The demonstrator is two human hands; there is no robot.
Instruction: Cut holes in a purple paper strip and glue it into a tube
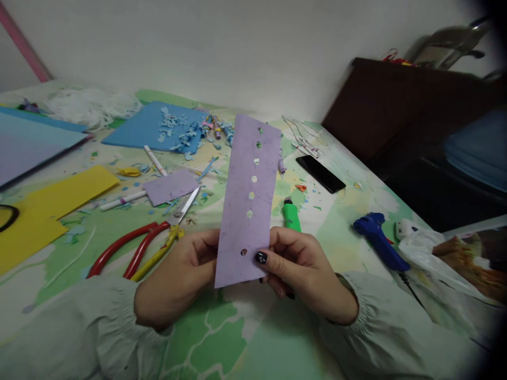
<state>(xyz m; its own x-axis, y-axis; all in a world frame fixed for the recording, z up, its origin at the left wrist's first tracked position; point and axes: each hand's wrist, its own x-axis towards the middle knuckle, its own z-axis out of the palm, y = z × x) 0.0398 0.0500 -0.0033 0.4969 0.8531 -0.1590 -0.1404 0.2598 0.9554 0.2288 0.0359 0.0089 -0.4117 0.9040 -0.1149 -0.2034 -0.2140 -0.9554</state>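
Note:
Upright before me is a strip of purple craft foam or paper [237, 211], pierced by a single row of several small holes. My left hand [184, 272] grips its lower left edge, fingers behind the sheet. At the lower right edge, my right hand [299, 264] pinches it, the dark-nailed thumb on the front beside the lowest hole. Red-handled scissors [148, 245] lie open by my left hand, next to a yellow-handled tool [162, 253] partly hidden by that hand. Just beyond my right hand is a green lighter-like object [292, 215], its lower end covered.
Yellow sheets [79, 195], a blue sheet [134, 126] with scraps and a small purple piece [172, 187] lie left. White string [87, 105] is piled behind. Rightward are a black phone [320, 173], a blue glue gun [380, 240] and a plastic bag [428, 253].

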